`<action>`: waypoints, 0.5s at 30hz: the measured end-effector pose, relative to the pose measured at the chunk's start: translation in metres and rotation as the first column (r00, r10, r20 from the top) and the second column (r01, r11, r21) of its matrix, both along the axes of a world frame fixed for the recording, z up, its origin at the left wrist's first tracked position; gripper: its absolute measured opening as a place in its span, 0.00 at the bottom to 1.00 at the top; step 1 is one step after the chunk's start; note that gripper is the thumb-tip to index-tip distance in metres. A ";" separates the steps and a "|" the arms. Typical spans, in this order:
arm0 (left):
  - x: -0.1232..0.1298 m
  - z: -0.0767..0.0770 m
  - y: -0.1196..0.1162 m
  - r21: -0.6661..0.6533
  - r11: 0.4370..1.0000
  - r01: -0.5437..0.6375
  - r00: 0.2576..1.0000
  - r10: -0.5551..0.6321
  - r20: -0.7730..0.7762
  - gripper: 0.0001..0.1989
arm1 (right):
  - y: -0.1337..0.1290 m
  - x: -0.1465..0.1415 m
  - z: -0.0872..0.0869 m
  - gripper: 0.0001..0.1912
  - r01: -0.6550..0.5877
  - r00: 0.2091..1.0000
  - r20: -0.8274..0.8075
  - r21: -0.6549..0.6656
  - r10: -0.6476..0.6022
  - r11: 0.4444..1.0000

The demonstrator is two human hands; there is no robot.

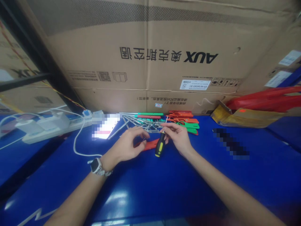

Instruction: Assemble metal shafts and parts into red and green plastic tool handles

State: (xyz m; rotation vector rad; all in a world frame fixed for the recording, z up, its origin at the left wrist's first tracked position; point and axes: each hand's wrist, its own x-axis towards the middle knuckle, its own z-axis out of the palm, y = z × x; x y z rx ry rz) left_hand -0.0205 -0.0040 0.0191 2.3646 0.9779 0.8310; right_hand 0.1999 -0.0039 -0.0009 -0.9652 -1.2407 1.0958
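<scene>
My right hand [178, 136] grips a screwdriver [160, 147] near its shaft, with the black and yellow handle pointing down toward me. On the blue tabletop in front, my left hand [131, 142] is curled around one end of a flat red plastic piece [151, 144], the thumb lying over it. A thin metal bit shows between the left thumb and fingers, too small to name. The screwdriver handle crosses the right end of the red piece. Just beyond both hands lies a pile of thin metal rods [127, 121] and small metal parts [150, 127].
Behind the pile are green and red handles [150, 114], with orange-red pieces [182, 117] and green pieces [191, 126] at right. A lit, blurred phone-like screen [109, 125], a power strip [44, 133] and a white cable [75, 141] lie left. A cardboard box [254, 118] stands right.
</scene>
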 end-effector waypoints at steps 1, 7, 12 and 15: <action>0.003 0.001 -0.002 -0.071 0.997 0.023 0.999 -0.019 0.047 0.07 | 0.003 -0.004 0.002 0.13 0.022 0.999 -0.037 -0.003 -0.022 1.000; 0.013 -0.006 -0.003 -0.372 0.923 -0.094 0.973 0.165 0.163 0.18 | 0.013 -0.031 0.005 0.14 -0.009 1.000 0.006 -0.005 0.009 1.000; 0.012 -0.005 0.002 -0.555 0.831 -0.035 0.892 0.277 0.357 0.22 | 0.011 -0.034 0.006 0.25 -0.271 0.880 0.464 0.314 0.102 0.910; 0.009 0.002 0.004 -0.491 0.870 -0.037 0.871 0.270 0.412 0.23 | 0.010 -0.029 0.010 0.10 -0.287 0.788 0.611 0.472 -0.075 0.834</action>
